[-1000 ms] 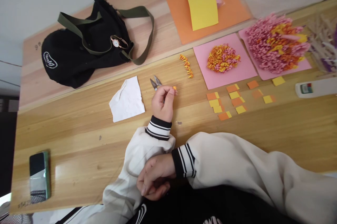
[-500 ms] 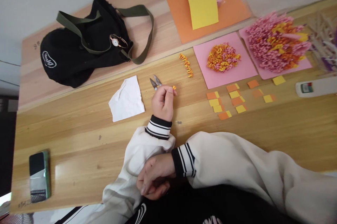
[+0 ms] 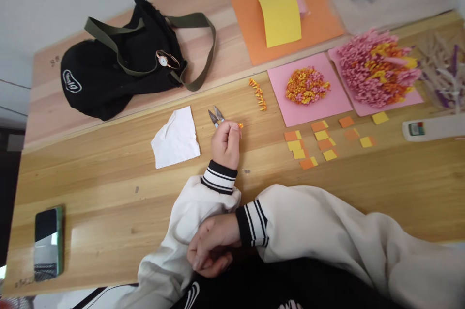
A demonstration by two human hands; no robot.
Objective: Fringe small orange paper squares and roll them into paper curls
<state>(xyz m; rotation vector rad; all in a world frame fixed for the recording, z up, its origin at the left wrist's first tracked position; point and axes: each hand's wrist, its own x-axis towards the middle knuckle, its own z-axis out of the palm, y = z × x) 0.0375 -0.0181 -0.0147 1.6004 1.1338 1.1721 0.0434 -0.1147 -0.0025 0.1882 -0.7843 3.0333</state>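
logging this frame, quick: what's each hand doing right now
Left hand: closed, pinching a small orange paper piece.
Right hand: curled at the table edge; cannot tell if it holds anything.

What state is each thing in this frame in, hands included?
Left hand: closed, pinching a small orange paper piece in its fingers.
Right hand: loosely curled by the table edge, holding nothing visible.
Snips: lying on the table, blades slightly apart.
White paper scrap: flat, torn edge.
Phone: face up, screen dark.
Black bag: slumped, a wristwatch on top.
Yellow sheet: curled, on orange sheet.
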